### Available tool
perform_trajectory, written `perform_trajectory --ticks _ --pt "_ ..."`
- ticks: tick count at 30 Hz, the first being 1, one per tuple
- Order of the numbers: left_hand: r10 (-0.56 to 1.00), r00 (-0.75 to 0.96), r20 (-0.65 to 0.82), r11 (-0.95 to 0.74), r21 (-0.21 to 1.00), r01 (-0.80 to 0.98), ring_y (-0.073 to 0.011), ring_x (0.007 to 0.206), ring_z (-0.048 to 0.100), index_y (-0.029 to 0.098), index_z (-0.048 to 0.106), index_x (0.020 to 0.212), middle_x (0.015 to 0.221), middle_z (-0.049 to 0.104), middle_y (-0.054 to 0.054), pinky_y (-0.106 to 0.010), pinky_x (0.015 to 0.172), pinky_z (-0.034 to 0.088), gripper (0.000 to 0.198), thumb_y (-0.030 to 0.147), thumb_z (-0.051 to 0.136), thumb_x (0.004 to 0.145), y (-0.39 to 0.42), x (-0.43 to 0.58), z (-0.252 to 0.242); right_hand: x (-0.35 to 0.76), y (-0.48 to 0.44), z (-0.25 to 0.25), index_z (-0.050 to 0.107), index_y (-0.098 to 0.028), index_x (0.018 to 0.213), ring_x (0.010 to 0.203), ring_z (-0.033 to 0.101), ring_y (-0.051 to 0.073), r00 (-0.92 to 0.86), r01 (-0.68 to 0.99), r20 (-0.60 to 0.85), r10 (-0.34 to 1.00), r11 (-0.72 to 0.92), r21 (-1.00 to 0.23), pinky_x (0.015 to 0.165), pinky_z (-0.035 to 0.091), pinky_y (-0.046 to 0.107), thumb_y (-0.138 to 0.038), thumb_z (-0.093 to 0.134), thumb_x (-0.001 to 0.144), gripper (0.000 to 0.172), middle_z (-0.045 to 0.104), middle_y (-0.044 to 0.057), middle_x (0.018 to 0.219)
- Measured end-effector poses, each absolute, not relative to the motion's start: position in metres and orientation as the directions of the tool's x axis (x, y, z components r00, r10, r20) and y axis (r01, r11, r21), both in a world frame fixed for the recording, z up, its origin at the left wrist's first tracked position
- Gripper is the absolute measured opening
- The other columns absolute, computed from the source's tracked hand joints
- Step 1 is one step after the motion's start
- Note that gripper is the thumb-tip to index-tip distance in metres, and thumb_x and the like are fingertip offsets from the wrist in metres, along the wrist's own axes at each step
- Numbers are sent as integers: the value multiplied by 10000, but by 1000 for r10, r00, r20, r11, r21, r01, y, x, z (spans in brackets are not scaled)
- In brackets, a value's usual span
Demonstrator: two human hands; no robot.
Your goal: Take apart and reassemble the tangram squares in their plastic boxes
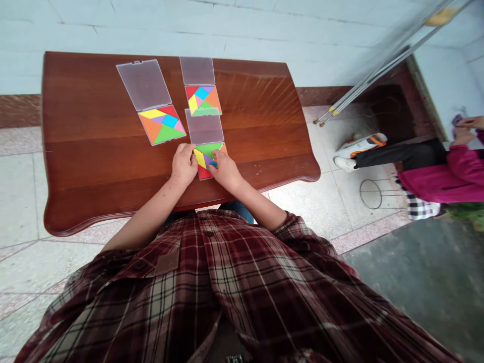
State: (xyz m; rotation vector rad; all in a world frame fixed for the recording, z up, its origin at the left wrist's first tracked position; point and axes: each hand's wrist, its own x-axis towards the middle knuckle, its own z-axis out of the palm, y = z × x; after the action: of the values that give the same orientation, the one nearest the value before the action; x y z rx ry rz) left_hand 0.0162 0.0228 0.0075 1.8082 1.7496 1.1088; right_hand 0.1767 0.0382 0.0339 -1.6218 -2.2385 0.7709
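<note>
Already, two of the three sets are looking finished on the dark polished wooden surface [94, 151]: the left clear plastic tray of coloured tangram pieces [162, 124] and the far clear plastic tray of coloured tangram pieces [203, 99] are each showing a full square; the near clear plastic tangram tray [207, 151] is lying by the front edge between both hands, its frosted clear lid [204, 127] lying open behind it; green, yellow, purple, orange and red pieces are showing inside, so it is seeming nearly filled, though the hands are hiding its sides; the left hand [184, 164] is resting fingers curled together on the left rim; the right hand [226, 170] is bunching its fingers at a small blue piece [214, 163] on the right side, and whether they are pinching or only pressing it I cannot tell; seating that piece is apparently what is remaining.
</note>
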Motion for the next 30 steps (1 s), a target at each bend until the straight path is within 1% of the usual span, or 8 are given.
perform_trajectory --ticks 9,15,18,21,23,25,28,30 --pt "963 -65 261 -154 734 662 -195 993 579 191 594 1110 1085 571 -77 -314 889 495 386 95 451 765 23 19 5 179 28 37 536 -154 1251 1050 656 261 -328 705 -110 938 166 -690 950 514 460 -213 581 803 454 656 145 1192" --pt "965 -55 258 -159 735 659 -204 1001 579 164 598 1122 1095 568 -93 -325 904 489 395 90 465 758 23 19 4 187 37 35 536 -151 1262 1025 665 256 -240 666 -144 960 55 -744 954 513 468 -180 601 792 475 645 148 1211" --pt "962 -54 269 -165 724 670 -202 992 581 160 602 1102 1092 569 -98 -322 894 493 376 90 457 763 24 18 4 184 40 40 487 -168 1317 906 692 206 -187 528 -250 950 -118 -841 821 570 387 -193 610 805 526 602 150 1267" --pt "960 -58 274 -166 723 670 -198 989 576 172 601 1084 1089 570 -92 -319 887 493 360 95 459 763 24 18 3 178 37 56 407 -171 1364 729 689 124 -123 339 -426 896 -366 -867 631 567 279 -177 587 838 556 564 146 1294" --pt "959 -55 278 -171 724 668 -199 991 572 178 599 1078 1085 571 -88 -319 886 493 357 95 465 757 24 18 3 175 36 69 428 -165 1312 671 677 94 -118 226 -497 860 -464 -856 566 537 225 -147 576 854 482 613 103 1168" --pt "957 -49 285 -179 720 670 -199 990 573 177 602 1068 1081 572 -88 -318 887 493 355 92 466 751 24 18 3 175 38 80 491 -159 1180 630 668 86 -141 132 -546 826 -531 -837 534 510 189 -116 575 864 330 640 36 952" --pt "954 -41 298 -193 709 678 -199 986 581 163 608 1056 1080 575 -94 -321 888 500 348 89 458 752 25 19 1 179 44 90 526 -151 933 597 666 95 -185 33 -604 775 -610 -792 537 509 175 -80 565 879 97 580 -22 717" --pt "949 -37 314 -206 701 683 -201 983 587 156 608 1057 1077 578 -97 -330 889 506 347 87 451 755 26 19 0 181 50 94 508 -147 831 606 675 108 -196 -1 -639 744 -651 -759 552 526 178 -68 527 902 108 554 -16 664"
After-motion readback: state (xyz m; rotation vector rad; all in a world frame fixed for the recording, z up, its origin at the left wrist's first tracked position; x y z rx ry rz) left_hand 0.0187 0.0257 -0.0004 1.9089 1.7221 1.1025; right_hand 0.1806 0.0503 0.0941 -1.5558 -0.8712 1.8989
